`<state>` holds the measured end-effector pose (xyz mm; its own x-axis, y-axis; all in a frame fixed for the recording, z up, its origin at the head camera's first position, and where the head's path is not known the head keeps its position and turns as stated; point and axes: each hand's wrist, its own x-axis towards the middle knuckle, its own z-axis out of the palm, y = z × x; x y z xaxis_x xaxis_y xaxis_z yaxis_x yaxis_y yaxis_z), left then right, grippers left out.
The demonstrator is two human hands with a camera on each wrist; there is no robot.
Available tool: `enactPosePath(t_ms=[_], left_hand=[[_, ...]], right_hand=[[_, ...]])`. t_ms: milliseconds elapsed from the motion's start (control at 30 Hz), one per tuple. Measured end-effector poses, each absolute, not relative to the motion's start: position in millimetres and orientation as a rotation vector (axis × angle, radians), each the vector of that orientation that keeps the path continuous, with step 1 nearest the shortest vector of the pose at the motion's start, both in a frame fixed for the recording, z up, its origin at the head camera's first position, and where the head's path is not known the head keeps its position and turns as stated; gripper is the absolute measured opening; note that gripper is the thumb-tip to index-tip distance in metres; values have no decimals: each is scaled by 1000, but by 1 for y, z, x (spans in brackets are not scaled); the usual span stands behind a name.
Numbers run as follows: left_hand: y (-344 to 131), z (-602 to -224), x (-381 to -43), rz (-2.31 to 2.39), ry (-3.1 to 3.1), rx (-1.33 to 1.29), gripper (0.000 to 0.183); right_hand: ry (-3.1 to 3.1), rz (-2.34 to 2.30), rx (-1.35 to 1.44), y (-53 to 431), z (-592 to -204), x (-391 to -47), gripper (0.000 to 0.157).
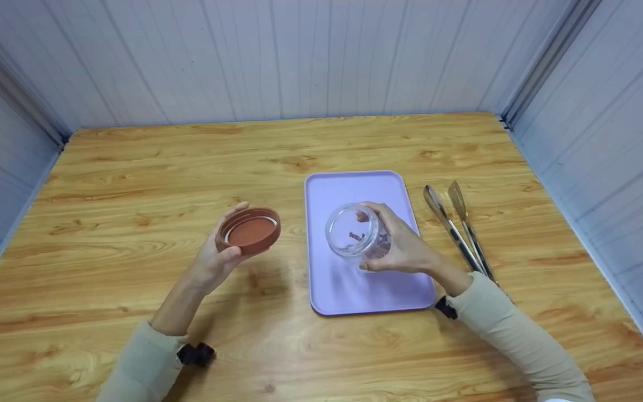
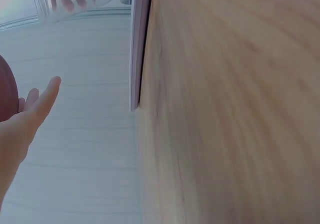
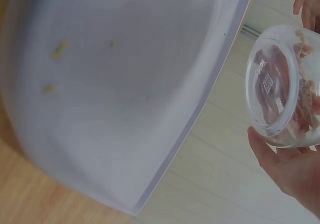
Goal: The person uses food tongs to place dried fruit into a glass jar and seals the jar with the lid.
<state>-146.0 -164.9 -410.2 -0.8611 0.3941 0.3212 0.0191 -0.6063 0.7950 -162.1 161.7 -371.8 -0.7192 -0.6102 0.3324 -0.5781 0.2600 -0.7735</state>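
My left hand (image 1: 218, 265) grips a round reddish-brown lid (image 1: 254, 231) by its side, the hollow inner face turned up toward the head camera. A clear jar (image 1: 380, 245) is held in my right hand (image 1: 405, 243), fingers and thumb around its body. The jar is tilted over the lilac tray (image 1: 355, 187), its uncovered round mouth facing the head camera. Reddish-brown strips (image 3: 305, 104) lie inside it, and the right wrist view shows its embossed base (image 3: 267, 84). Only part of the lid appears in the left wrist view.
Metal tongs (image 1: 455, 235) with dark grips lie on the wooden table (image 1: 187, 167) right of the tray, partly behind the right forearm. Small yellow crumbs (image 3: 59, 50) dot the tray. Pale panel walls (image 1: 299, 61) stand behind and at both sides.
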Motion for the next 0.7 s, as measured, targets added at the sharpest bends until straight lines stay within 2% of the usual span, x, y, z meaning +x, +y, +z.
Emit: enactPosePath(t_ms=[500,700], left_hand=[[-157,-409,-142,2551,1333,711,72],[-148,-405,-138,2415,1667,801,82]], right_hand=[[2644,-1293,-1243,171,-409,-171,94],[2745,-1170,-1301,167,-408,-169,92]])
